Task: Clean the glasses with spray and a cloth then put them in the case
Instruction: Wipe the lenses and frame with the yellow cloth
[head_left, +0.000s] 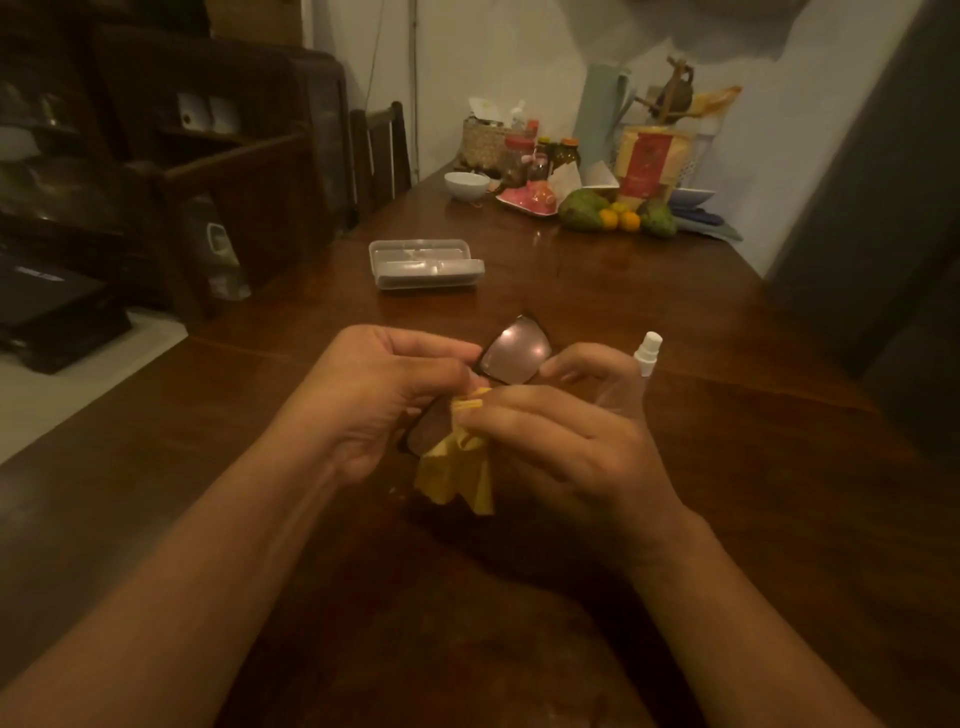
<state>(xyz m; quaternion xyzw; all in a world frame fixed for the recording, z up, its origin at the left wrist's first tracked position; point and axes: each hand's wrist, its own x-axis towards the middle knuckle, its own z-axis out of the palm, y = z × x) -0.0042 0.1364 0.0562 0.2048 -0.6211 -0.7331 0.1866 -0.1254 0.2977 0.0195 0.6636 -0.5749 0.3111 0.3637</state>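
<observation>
The glasses (519, 356) were held in the air above the middle of the table (753, 426), between the two hands, their long axis running on a slant: one lens lay far and to the right, bare and catching the light, and the other near and to the left, partly under the cloth (462, 473). The left hand (384, 395) came in from the left with its fingers curled round the frame near the bridge, thumb side up. The right hand (566, 436) came in from the right and pinched a fold of the cloth against the near lens, the rest of it hanging loose below. The right hand's forefinger reached on toward the rim of the far lens; whether it touched could not be told. So the wiping seemed to be on the near lens, and the far lens lay just beyond the right fingertips — a short slide up the frame would likely reach it. The spray (647, 353) stood upright just behind the right hand, untouched. The case (423, 262) lay open further off toward the table's left edge, well apart from the hands and nearer the left one — the likelier side to carry the glasses over.
</observation>
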